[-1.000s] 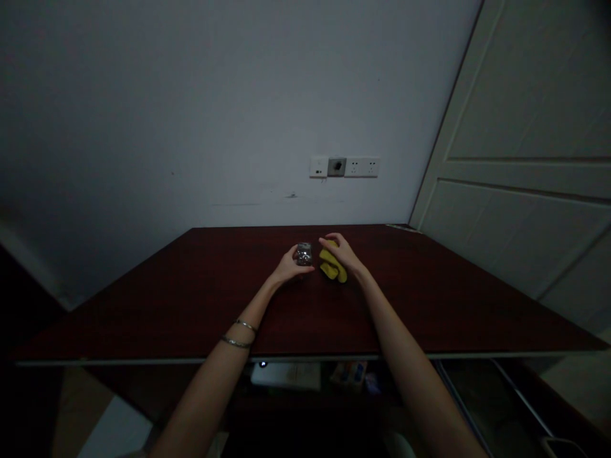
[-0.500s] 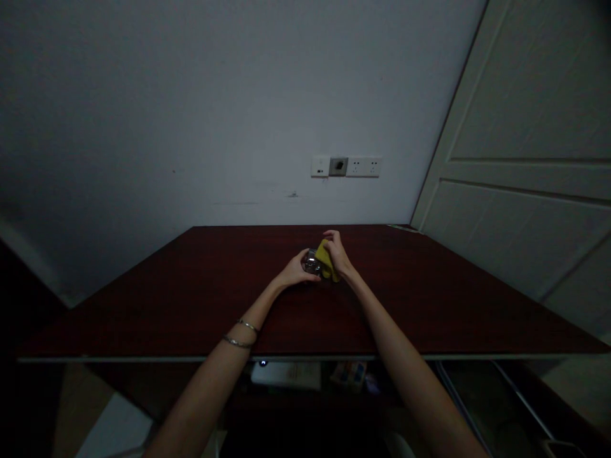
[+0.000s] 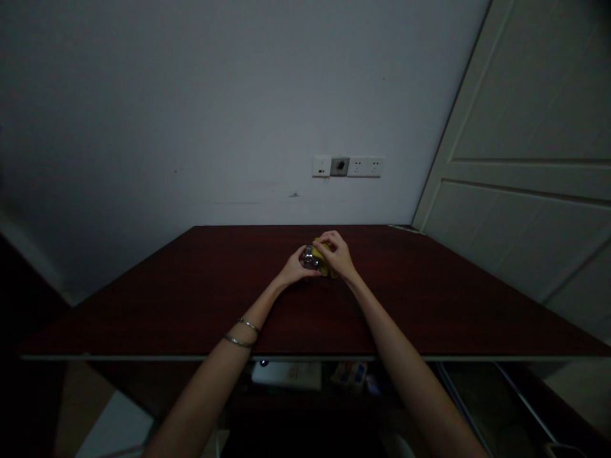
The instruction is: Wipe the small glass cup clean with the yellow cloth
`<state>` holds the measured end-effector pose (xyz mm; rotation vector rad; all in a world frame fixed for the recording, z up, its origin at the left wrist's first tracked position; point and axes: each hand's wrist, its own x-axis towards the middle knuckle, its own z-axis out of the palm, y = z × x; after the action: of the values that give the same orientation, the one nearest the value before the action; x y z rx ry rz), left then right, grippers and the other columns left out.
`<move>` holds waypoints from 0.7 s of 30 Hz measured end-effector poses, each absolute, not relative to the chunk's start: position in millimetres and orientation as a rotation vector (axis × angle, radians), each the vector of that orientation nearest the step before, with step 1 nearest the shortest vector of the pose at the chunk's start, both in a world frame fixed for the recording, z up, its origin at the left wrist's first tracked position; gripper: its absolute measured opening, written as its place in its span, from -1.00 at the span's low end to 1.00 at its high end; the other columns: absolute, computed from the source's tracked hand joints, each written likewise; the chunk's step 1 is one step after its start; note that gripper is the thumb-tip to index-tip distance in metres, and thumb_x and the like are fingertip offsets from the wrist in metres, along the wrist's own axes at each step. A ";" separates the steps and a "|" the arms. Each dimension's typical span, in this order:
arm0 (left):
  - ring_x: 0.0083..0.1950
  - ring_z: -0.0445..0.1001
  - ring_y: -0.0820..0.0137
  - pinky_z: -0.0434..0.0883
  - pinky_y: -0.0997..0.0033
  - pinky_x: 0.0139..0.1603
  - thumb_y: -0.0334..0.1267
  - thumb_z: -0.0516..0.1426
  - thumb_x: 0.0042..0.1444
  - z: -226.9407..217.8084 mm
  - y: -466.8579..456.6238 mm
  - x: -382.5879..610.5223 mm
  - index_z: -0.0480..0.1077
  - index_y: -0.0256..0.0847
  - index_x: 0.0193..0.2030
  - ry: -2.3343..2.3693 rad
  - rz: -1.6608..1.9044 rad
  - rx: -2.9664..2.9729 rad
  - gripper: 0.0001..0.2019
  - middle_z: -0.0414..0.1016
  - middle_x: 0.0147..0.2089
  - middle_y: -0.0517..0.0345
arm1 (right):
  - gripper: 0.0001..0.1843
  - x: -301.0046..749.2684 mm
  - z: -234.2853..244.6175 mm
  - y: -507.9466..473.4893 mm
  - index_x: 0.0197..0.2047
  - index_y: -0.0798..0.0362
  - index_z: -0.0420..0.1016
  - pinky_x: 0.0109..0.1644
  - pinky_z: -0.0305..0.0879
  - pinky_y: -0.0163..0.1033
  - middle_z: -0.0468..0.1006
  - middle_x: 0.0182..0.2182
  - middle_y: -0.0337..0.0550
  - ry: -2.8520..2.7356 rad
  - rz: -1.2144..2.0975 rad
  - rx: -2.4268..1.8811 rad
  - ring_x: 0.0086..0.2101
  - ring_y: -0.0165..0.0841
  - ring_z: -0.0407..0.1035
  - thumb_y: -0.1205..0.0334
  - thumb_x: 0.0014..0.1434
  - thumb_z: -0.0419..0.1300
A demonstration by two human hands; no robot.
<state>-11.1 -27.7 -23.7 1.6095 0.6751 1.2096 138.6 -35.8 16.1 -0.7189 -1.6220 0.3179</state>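
Observation:
Over the middle of the dark red desk [image 3: 210, 292], my left hand [image 3: 293, 268] is closed round the left side of a small, shiny, see-through glass [image 3: 310, 259]. Its exact shape is hard to make out in the dim light. My right hand [image 3: 338, 256] pinches a yellow cloth [image 3: 324, 268] and presses it against the right side of the glass. Fingers hide part of the cloth, and some of it hangs below the right hand.
White wall sockets [image 3: 365, 166] and a grey switch plate [image 3: 340, 166] are set in the wall behind the desk. A panelled door [image 3: 525, 172] stands at the right. Below the front edge, a white box [image 3: 287, 375] lies among small items on a shelf.
My right hand has moved slightly left and its fingers have closed down with the cloth onto the glass. The left hand still holds the glass in nearly the same place.

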 end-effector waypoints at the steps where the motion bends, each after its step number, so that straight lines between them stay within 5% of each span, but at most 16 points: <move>1: -0.07 0.41 0.28 0.33 0.20 0.00 -0.40 0.36 -0.47 -23.0 -27.7 -10.9 0.17 -0.31 0.05 0.673 1.226 1.601 -0.18 0.37 -0.02 -0.06 | -0.82 138.8 17.0 -36.8 -0.45 0.04 0.42 -0.13 0.27 -0.21 0.33 -0.30 -0.16 -1.639 0.340 -0.693 -0.24 -0.35 0.30 0.10 0.00 0.19; 8: -0.04 0.39 0.28 0.30 0.20 0.05 -0.42 0.35 -0.47 -16.7 -29.4 -11.7 0.20 -0.30 0.01 0.707 1.340 1.508 -0.23 0.37 -0.02 -0.03 | -0.72 137.6 14.7 -32.9 -0.21 -0.05 0.50 0.04 0.20 -0.16 0.42 -0.15 -0.12 -1.695 0.454 -0.655 -0.09 -0.31 0.30 0.07 -0.03 0.23; 21: 0.06 0.33 0.21 0.24 0.16 0.11 -0.46 0.35 -0.49 -21.6 -24.4 -13.8 0.11 -0.29 0.12 0.662 1.326 1.485 -0.09 0.28 0.10 -0.11 | -0.67 148.6 7.8 -18.7 -0.27 -0.02 0.55 0.00 0.25 -0.17 0.50 -0.17 -0.13 -1.609 0.674 -0.700 -0.12 -0.27 0.36 0.03 -0.14 0.29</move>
<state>-13.8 -24.4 -21.6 1.4849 0.6623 1.3264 148.6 -18.7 7.8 -0.6996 -1.6085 0.6745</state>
